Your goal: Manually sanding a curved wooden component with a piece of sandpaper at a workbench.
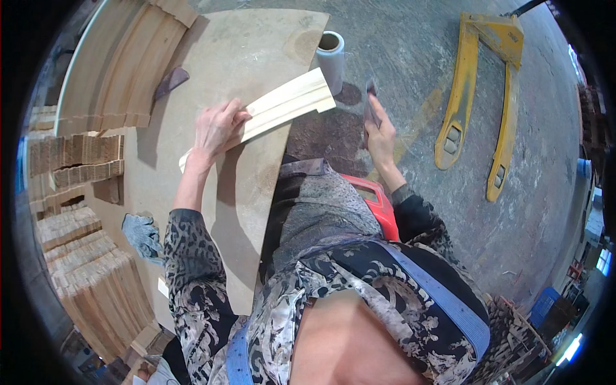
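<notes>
A pale wooden moulding strip [282,104] with grooves along its length lies slantwise over the board-topped table, its far end jutting past the table's right edge. My left hand [218,128] grips it near its left part, fingers closed over the upper edge. Off to the right, above the floor and apart from the strip, my right hand [381,131] pinches a thin dark sheet [371,115] that looks like sandpaper, seen nearly edge-on. A dark purplish-brown piece [171,82] of similar look rests on the table at the far left.
Stacked wooden strips [128,61] stand at the table's far left, with more bundles [96,276] nearer me. A grey glove [142,236] lies on the table's left side. Beyond its right edge stand a roll of plastic film [331,61] and a yellow pallet jack [459,96].
</notes>
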Motion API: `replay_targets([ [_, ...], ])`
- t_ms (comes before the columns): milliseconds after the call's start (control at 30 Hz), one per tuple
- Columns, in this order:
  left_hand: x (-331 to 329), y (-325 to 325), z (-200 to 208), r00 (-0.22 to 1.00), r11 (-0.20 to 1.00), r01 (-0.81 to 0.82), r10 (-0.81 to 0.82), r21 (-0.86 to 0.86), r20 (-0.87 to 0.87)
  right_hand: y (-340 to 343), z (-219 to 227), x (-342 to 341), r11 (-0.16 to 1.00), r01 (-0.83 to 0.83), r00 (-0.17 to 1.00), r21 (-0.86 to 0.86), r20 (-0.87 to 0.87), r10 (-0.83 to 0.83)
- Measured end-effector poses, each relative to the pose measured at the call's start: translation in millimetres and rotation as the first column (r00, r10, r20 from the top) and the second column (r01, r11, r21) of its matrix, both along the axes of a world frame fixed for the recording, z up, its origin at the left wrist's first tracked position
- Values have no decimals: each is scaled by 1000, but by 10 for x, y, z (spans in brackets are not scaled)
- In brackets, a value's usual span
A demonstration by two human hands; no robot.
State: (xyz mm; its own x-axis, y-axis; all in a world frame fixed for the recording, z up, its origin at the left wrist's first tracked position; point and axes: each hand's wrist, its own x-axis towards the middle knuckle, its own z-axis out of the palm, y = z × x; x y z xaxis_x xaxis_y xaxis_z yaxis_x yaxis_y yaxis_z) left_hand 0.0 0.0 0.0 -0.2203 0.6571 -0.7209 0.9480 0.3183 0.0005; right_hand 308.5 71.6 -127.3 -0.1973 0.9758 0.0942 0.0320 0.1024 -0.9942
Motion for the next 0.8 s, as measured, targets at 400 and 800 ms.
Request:
replay_targets([
  [400,-50,-251,-625,988,609,134,-19,782,-154,271,695,-652,520,-765,586,379,744,321],
  [800,43,-275,-596,985,614,152,-35,775,-166,831,70,-589,538,-591,805,602,389,448],
])
